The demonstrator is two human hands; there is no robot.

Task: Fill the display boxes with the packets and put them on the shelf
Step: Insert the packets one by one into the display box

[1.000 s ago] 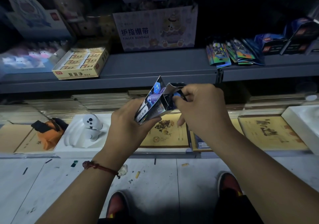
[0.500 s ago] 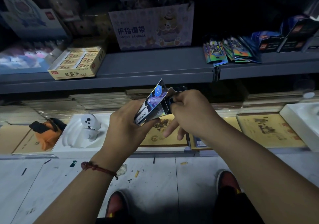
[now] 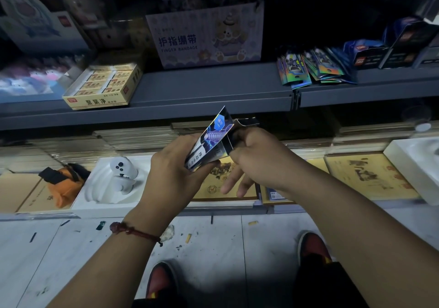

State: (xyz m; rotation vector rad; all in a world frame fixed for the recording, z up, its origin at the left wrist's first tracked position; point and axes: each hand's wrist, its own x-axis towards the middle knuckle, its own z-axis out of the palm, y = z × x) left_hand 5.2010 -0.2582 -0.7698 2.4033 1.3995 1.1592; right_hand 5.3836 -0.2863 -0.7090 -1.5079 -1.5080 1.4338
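Centrally, one display box (image 3: pixel 215 141), glossy and tilted with its open top flaps pointing up toward the grey shelf (image 3: pixel 213 89), is held between two bare hands in front of that shelf's front edge. Left of the box, the left hand (image 3: pixel 173 172) grasps its lower end, thumb along the underside and fingers wrapped behind; a red cord bracelet (image 3: pixel 133 231) circles that wrist. Right of the box, the right hand (image 3: pixel 256 158) pinches the upper flap with thumb and forefinger, its remaining fingers hanging loose and spread below the box. On the shelf, left of the box, sits one yellow carton (image 3: pixel 104 86); directly above the box stands one pale bear-printed carton (image 3: pixel 209 34); to the right lies one fanned heap of iridescent packets (image 3: pixel 308 70), their number unclear through blur. Below the box, two red shoes (image 3: pixel 161 281) stand on the tiled floor (image 3: pixel 71 248).
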